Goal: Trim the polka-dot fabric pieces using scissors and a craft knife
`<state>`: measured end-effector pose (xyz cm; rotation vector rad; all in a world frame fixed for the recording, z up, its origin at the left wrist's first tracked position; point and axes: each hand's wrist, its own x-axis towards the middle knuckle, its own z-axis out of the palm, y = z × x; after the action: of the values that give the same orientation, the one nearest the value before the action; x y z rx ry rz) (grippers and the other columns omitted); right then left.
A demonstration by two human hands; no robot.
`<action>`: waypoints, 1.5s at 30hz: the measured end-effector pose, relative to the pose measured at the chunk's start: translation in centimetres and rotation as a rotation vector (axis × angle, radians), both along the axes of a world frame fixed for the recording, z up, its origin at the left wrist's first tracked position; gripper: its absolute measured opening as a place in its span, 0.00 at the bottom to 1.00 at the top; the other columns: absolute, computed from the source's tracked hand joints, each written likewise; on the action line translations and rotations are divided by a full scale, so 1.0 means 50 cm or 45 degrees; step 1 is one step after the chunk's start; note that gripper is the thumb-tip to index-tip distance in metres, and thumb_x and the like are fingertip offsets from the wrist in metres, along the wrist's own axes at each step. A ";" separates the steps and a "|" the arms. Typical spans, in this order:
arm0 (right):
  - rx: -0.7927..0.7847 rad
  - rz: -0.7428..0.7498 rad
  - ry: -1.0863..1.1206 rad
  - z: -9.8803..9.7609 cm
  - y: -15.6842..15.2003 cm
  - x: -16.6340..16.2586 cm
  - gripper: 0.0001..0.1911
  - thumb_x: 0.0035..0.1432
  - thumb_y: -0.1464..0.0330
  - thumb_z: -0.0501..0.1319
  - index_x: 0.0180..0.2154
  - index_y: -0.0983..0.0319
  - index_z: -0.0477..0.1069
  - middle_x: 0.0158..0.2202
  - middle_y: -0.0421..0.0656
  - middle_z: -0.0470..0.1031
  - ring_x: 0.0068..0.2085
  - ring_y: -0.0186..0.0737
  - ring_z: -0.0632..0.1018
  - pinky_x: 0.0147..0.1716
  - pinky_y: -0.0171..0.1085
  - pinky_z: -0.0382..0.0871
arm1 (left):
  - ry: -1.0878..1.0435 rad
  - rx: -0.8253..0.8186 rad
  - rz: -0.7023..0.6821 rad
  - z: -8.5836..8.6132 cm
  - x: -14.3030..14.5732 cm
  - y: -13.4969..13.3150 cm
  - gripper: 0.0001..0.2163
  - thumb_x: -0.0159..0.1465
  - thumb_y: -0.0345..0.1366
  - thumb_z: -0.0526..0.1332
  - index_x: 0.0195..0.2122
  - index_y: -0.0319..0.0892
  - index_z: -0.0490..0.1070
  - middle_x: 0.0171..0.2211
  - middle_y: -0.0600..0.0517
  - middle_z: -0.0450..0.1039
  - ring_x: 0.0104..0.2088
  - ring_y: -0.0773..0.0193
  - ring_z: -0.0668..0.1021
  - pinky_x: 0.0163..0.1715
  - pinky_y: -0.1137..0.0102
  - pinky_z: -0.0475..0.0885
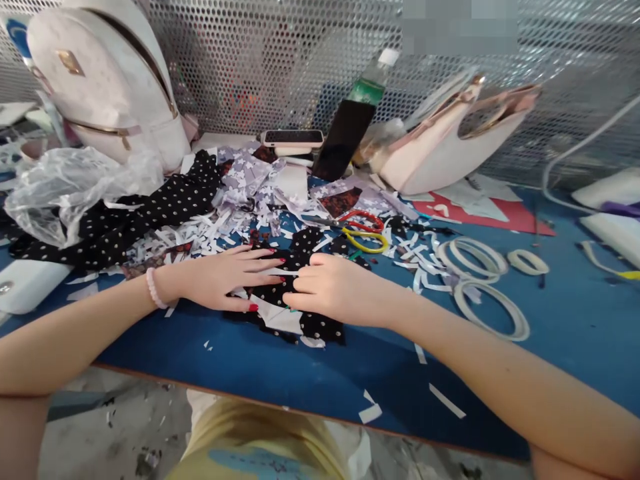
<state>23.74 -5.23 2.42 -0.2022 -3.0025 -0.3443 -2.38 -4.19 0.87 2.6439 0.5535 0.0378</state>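
My left hand (pixel 225 277) rests palm down with fingers spread on a black polka-dot fabric piece (pixel 323 328) near the table's front. Curled beside it, my right hand (pixel 335 291) has its fingertips closed over the same fabric; what they pinch is hidden. A narrow white strip shows between the two hands. White paper-like material (pixel 280 316) lies on the fabric below my fingers, and a bit of green shows by my right fingertips. Just beyond my right hand lie scissors (pixel 364 241) with red and yellow handles.
Rolls of white tape (pixel 520 325) lie to the right. White strips (pixel 200 230) and fabric scraps are heaped behind my hands. At the back stand a white backpack (pixel 115 87), a tilted bottle (pixel 367 90), a phone (pixel 293 138) and a white handbag (pixel 440 150).
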 end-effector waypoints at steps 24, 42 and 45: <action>0.121 0.169 -0.130 0.028 0.008 -0.031 0.14 0.65 0.80 0.49 0.38 0.62 0.71 0.28 0.38 0.70 0.34 0.36 0.68 0.38 0.40 0.56 | 0.036 0.175 -0.127 -0.012 -0.001 0.013 0.27 0.69 0.46 0.55 0.66 0.44 0.57 0.70 0.43 0.49 0.70 0.49 0.50 0.67 0.50 0.44; 0.331 0.345 -0.168 0.063 0.007 -0.054 0.13 0.66 0.78 0.50 0.35 0.61 0.70 0.29 0.37 0.72 0.33 0.36 0.68 0.38 0.40 0.53 | -0.019 0.152 -0.142 -0.014 -0.001 0.016 0.24 0.68 0.45 0.57 0.62 0.42 0.64 0.63 0.40 0.63 0.68 0.43 0.56 0.67 0.45 0.44; 0.312 0.351 -0.171 0.062 0.013 -0.052 0.12 0.66 0.79 0.51 0.35 0.62 0.70 0.29 0.38 0.72 0.33 0.36 0.68 0.38 0.40 0.53 | -0.018 0.141 -0.141 -0.013 -0.002 0.016 0.22 0.67 0.45 0.57 0.61 0.43 0.66 0.62 0.41 0.65 0.68 0.44 0.57 0.67 0.46 0.44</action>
<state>21.12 -4.58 5.52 0.2636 -3.0224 -0.7118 -2.49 -3.38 0.21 2.7755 0.4101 0.0556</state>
